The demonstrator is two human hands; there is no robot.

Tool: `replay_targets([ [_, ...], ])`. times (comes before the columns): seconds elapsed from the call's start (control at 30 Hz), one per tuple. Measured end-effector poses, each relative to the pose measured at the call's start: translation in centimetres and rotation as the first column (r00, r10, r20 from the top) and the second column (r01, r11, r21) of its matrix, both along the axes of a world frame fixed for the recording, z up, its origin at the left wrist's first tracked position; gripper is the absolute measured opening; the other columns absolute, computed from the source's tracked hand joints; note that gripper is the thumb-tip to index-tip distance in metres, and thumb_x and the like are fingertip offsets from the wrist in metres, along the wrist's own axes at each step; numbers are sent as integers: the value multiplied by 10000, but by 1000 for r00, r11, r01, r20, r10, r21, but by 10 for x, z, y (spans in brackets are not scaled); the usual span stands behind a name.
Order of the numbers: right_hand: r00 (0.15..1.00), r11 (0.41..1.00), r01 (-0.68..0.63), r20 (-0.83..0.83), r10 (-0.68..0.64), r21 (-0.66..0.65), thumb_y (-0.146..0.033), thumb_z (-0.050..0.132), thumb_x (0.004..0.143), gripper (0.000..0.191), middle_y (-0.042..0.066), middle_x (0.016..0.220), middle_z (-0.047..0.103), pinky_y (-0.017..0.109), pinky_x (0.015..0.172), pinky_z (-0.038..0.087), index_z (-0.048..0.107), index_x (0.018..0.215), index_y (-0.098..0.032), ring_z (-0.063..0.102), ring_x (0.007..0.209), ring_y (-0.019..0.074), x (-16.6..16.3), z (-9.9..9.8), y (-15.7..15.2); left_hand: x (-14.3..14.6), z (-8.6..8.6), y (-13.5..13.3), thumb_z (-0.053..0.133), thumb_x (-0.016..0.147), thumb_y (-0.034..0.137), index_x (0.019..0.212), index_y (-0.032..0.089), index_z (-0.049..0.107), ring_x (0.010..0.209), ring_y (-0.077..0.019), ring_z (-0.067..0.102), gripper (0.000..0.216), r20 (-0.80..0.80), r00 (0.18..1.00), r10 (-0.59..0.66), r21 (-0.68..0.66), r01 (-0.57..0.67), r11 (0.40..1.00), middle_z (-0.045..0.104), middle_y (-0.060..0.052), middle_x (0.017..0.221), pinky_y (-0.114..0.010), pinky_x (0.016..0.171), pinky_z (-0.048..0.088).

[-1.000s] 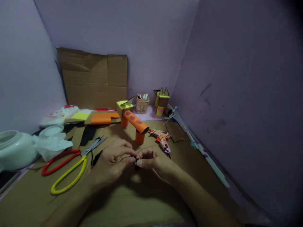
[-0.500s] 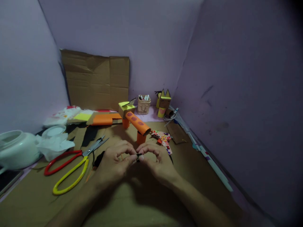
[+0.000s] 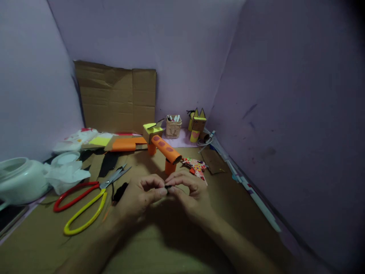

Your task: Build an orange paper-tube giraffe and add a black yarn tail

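Both hands meet above the cardboard sheet point(image 3: 148, 247), fingertips pinched round a small black piece point(image 3: 168, 187) whose kind is too small to make out. My left hand point(image 3: 142, 198) has thumb and forefinger closed on its left end. From the other side, my right hand point(image 3: 191, 196) pinches the same piece. Just beyond the fingers stands a cardboard animal figure with an orange, purple-spotted tube body point(image 3: 167, 149) and a yellow-topped box head point(image 3: 152, 132). Scissors point(image 3: 102, 185) with one red and one yellow handle lie partly open left of my left hand.
A white pot point(image 3: 24, 180) stands at the left edge. Orange paper point(image 3: 124, 144) and black scraps point(image 3: 108, 163) lie behind the scissors. At the back are a small holder with pens point(image 3: 173, 127) and a yellow animal figure point(image 3: 199, 125). Patterned paper point(image 3: 196, 165) lies right of centre.
My hands have shifted slightly and turned the small black piece, which shows flatter between the fingertips. The scissors and the cardboard figures stay in place.
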State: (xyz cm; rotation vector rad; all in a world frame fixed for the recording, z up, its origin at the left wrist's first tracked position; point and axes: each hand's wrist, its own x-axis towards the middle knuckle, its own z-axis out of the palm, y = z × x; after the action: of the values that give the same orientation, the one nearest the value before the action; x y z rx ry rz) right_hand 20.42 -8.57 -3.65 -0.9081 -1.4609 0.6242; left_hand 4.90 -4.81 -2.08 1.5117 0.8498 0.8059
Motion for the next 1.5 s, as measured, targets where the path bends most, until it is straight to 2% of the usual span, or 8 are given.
replay_targets([
  [0.07, 997, 997, -65, -55, 62, -50, -150, 664, 726, 140, 4, 797, 667, 315, 754, 455, 722, 743, -276, 610, 778, 164, 1, 0, 1, -2, -2, 2, 693, 589, 267, 598, 154, 601, 519, -92, 448, 146, 62, 997, -35, -157, 44, 987, 537, 4, 620, -211, 469, 353],
  [0.17, 987, 986, -134, -102, 123, -103, -151, 683, 703, 143, -5, 785, 655, 303, 730, 451, 729, 725, -285, 600, 752, 153, 2, -1, 2, -3, -5, 4, 738, 538, 286, 583, 139, 598, 463, -75, 425, 208, 91, 995, -45, -288, 70, 955, 518, 16, 542, -198, 437, 333],
  [0.37, 977, 973, -185, -135, 166, -138, -153, 662, 711, 114, -4, 763, 641, 309, 734, 436, 703, 706, -260, 586, 747, 152, 2, -3, 2, -2, -7, 3, 750, 537, 334, 573, 141, 573, 417, -68, 403, 265, 36, 999, 14, -302, -2, 953, 496, 35, 456, -185, 407, 298],
  [0.7, 980, 950, -164, -154, 126, -267, -221, 595, 750, 47, 8, 784, 619, 302, 727, 411, 642, 748, -223, 556, 767, 163, 1, -9, 4, 6, 5, -3, 654, 589, 335, 571, 154, 604, 498, -98, 432, 190, -152, 978, 144, -19, -149, 989, 525, 23, 518, -215, 469, 342],
  [0.87, 985, 944, -138, -139, 100, -299, -233, 578, 730, 50, 9, 747, 592, 292, 708, 398, 612, 720, -197, 531, 738, 157, 1, -6, 5, 7, 5, -7, 610, 639, 279, 610, 159, 647, 620, -137, 528, 129, -209, 966, 152, 198, -110, 974, 613, -12, 633, -245, 611, 404],
  [1.1, 966, 895, -215, -222, 135, -391, -305, 601, 728, 135, -1, 666, 579, 254, 603, 392, 577, 727, -172, 501, 612, 121, -2, -7, 6, -2, 14, -7, 565, 683, 285, 580, 160, 589, 601, -137, 519, 164, -269, 951, 154, 283, -75, 956, 591, -3, 600, -234, 580, 391],
  [1.33, 922, 813, -338, -342, 184, -474, -337, 694, 674, 204, -28, 573, 586, 220, 533, 362, 586, 708, -167, 480, 507, 83, -3, -10, 6, -8, 10, 0, 552, 721, 216, 643, 158, 606, 636, -130, 538, 111, -281, 933, 224, 512, -52, 857, 609, -5, 659, -234, 602, 397],
  [1.5, 895, 785, -389, -400, 198, -481, -314, 722, 647, 201, -28, 554, 592, 218, 519, 373, 605, 686, -155, 500, 488, 75, -4, -8, 7, -17, 14, 1, 608, 732, 244, 818, 177, 633, 774, -135, 554, 111, -223, 971, 90, 556, 51, 829, 618, -5, 814, -244, 714, 406],
])
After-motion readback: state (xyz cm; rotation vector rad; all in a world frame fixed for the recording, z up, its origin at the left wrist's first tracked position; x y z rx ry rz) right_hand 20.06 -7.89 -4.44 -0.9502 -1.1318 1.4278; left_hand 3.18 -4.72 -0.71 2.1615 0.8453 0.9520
